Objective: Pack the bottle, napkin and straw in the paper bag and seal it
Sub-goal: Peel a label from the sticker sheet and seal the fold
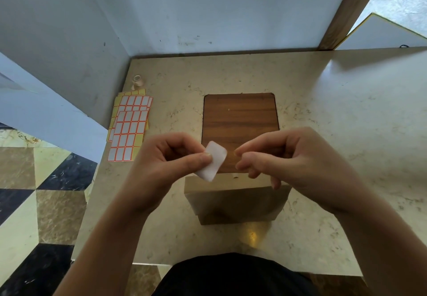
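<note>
A brown paper bag [235,201] stands on the marble table [323,115] in front of me, its top folded over. The bottle, napkin and straw are not visible. My left hand [168,166] pinches a small white sticker label [213,160] between thumb and fingers, just above the bag's top. My right hand [284,157] hovers to the right of the label with its fingers curled and the fingertips close to the label's edge, apparently not touching it.
Sheets of white labels with orange borders [129,129] lie at the table's left edge. A small beige tape roll [136,82] sits behind them. A wooden inset panel [240,120] lies behind the bag. White walls close off the back and left.
</note>
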